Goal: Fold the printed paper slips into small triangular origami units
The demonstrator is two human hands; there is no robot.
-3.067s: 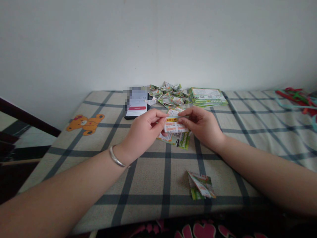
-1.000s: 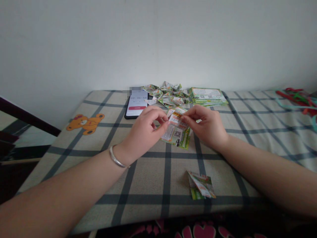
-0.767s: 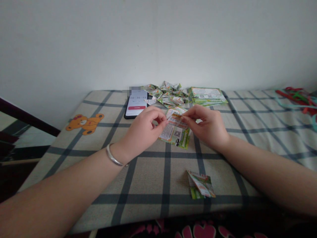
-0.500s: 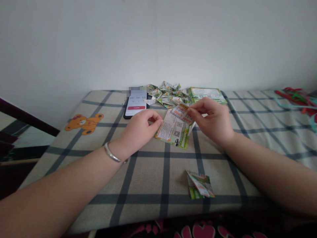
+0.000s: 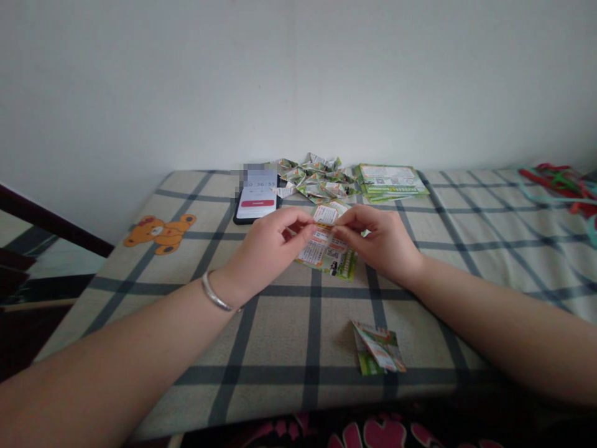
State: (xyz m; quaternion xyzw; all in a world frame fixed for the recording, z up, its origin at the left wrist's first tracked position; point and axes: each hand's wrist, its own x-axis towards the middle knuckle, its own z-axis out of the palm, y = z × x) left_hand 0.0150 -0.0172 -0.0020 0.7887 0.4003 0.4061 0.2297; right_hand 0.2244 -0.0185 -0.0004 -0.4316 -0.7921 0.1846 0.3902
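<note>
Both hands meet over a green, white and orange printed leaflet [image 5: 342, 264] lying on the checked cloth. Between them is a small printed paper strip [image 5: 322, 234] with a yellow upper edge. Whether it is separate from the leaflet or a folded part of it I cannot tell. My left hand [image 5: 282, 239], with a silver bangle at the wrist, pinches the strip's left end between thumb and forefinger. At its right end, my right hand [image 5: 380, 239] pinches it too. Nearer me lies a folded leaflet [image 5: 379, 348], its flaps partly raised.
Several folded paper pieces [image 5: 321, 177] are heaped near the wall. A phone [image 5: 256, 199] showing a timer lies left of them, a stack of leaflets [image 5: 394, 180] to the right. Coloured strips [image 5: 559, 186] lie far right, and an orange bear picture [image 5: 161, 233] is at left.
My right hand has moved left and down with the paper strip. My left hand has shifted right and now pinches the strip's other end.
</note>
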